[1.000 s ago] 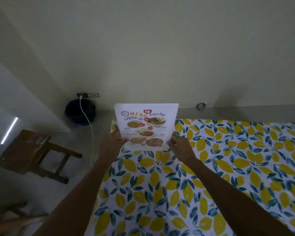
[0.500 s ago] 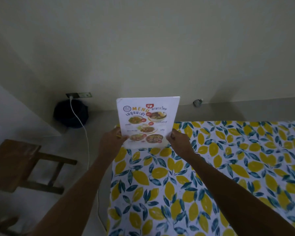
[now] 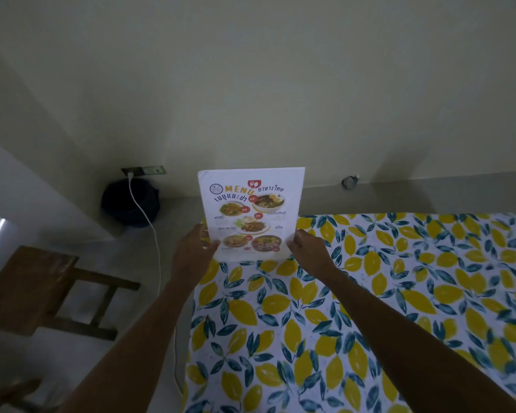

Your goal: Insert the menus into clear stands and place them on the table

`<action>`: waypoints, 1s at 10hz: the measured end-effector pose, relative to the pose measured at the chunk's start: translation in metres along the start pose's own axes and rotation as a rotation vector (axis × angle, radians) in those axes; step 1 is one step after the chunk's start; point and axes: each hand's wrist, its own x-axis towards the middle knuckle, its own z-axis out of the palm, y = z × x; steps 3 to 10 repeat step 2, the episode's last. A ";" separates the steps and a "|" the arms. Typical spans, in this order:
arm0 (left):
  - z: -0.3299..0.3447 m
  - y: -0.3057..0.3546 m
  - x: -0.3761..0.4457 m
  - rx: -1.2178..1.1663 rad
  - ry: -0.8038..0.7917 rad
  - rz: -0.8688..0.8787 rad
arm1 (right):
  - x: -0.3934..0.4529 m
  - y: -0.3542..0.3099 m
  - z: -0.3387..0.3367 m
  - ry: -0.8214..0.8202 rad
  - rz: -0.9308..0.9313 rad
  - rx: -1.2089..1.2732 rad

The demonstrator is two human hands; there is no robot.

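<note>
A white menu sheet (image 3: 251, 213) with food pictures and an orange "MENU" heading stands upright at the far left corner of the table (image 3: 370, 293), which wears a lemon-print cloth. My left hand (image 3: 192, 248) grips its lower left edge. Its lower right edge is held by my right hand (image 3: 307, 251). Whether a clear stand surrounds the sheet I cannot tell; its bottom edge sits at the cloth.
A wooden chair (image 3: 36, 290) stands on the floor to the left of the table. A dark round bin (image 3: 130, 202) sits by the wall under a socket (image 3: 143, 170), with a white cable (image 3: 152, 234) trailing down past the table's left edge.
The view has shifted a little to the right and nearer. The menu stays upright at the table corner in both hands, with hardly any movement.
</note>
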 end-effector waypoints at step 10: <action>-0.004 0.002 -0.002 0.035 0.041 0.037 | -0.002 0.007 -0.016 -0.013 -0.005 0.069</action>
